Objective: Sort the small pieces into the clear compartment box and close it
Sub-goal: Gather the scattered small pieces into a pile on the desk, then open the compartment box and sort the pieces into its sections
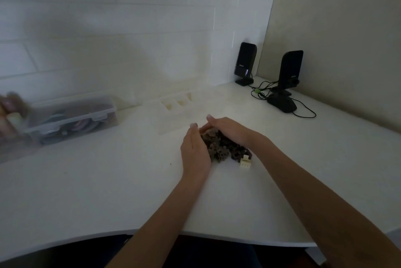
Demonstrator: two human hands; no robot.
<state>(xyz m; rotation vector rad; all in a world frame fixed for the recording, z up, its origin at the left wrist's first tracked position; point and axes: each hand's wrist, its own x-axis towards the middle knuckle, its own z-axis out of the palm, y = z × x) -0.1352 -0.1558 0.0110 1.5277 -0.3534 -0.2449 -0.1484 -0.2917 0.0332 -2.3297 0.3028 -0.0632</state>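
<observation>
A heap of small dark pieces (225, 148) lies on the white desk (108, 180). My left hand (195, 150) and my right hand (230, 129) cup the heap from either side, fingers together and curved around it. Two small white connector-like pieces (245, 162) lie at the heap's near right edge. Just beyond my hands sits the clear compartment box (173, 109), open, with pale pieces in some of its compartments; its outline is faint against the desk.
A clear latched container (73, 117) with coloured contents stands at the left. Blurred objects sit at the far left edge (10, 113). Two black speakers (246, 62) (289, 70), a black mouse (282, 103) and cables occupy the back right corner.
</observation>
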